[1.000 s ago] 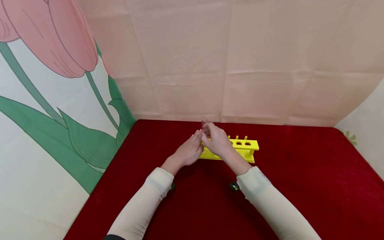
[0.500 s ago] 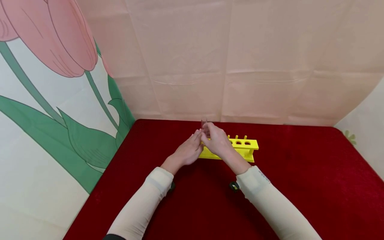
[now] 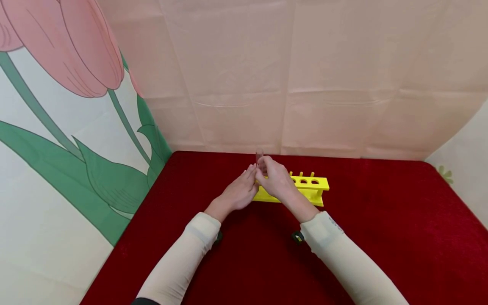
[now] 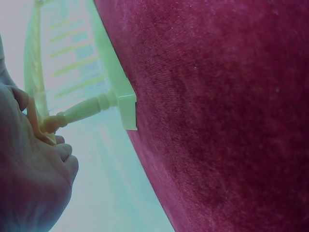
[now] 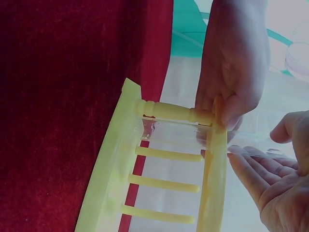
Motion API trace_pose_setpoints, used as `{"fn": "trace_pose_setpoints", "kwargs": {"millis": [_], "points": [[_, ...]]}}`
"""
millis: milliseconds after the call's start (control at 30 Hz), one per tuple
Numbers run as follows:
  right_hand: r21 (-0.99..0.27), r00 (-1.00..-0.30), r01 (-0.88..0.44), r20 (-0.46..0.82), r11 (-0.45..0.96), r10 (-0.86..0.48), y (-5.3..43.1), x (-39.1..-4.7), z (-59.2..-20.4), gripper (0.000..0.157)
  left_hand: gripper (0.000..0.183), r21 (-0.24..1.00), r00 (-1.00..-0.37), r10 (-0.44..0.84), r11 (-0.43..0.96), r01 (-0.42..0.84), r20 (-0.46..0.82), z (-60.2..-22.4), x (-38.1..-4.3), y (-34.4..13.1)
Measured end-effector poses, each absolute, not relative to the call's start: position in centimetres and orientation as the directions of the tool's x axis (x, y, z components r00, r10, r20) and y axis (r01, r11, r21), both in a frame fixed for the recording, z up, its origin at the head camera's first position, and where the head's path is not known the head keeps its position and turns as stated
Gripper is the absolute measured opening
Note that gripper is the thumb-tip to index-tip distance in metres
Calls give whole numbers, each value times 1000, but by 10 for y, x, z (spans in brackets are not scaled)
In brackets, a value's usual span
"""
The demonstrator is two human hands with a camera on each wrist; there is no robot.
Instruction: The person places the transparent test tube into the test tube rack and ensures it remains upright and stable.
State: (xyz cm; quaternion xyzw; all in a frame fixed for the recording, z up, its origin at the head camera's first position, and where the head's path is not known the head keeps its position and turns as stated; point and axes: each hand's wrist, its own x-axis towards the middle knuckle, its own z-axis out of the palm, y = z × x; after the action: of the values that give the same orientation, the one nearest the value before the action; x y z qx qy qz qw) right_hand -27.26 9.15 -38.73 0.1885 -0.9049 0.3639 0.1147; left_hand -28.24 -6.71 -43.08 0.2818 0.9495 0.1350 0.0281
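Observation:
A yellow test tube rack (image 3: pixel 312 184) stands on the red cloth. Its left end is hidden by the hands in the head view. At that end, my left hand (image 3: pixel 240 190) pinches the top plate between thumb and fingers, as the right wrist view shows. A clear test tube (image 5: pixel 181 133) passes through the hole at that end of the top plate, its lower end near the base. My right hand (image 3: pixel 276 178) holds the tube's upper part, with the thumb (image 5: pixel 285 128) on one side and fingers (image 5: pixel 253 176) on the other.
Several drying pegs (image 5: pixel 164 183) stand along the rack, beside its round holes (image 3: pixel 314 182). The red-covered table (image 3: pixel 381 220) reaches to a pinkish curtain (image 3: pixel 324 84) behind. A tulip-printed cloth (image 3: pixel 114 190) hangs at the left.

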Motion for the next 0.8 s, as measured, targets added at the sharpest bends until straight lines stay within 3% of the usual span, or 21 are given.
{"fn": "trace_pose_setpoints", "kwargs": {"millis": [800], "points": [[-620,-910,-411,328,669,-254,93,-272,-391,26,57,289,-835,547,793,537,53,-436,-284,-67]]}}
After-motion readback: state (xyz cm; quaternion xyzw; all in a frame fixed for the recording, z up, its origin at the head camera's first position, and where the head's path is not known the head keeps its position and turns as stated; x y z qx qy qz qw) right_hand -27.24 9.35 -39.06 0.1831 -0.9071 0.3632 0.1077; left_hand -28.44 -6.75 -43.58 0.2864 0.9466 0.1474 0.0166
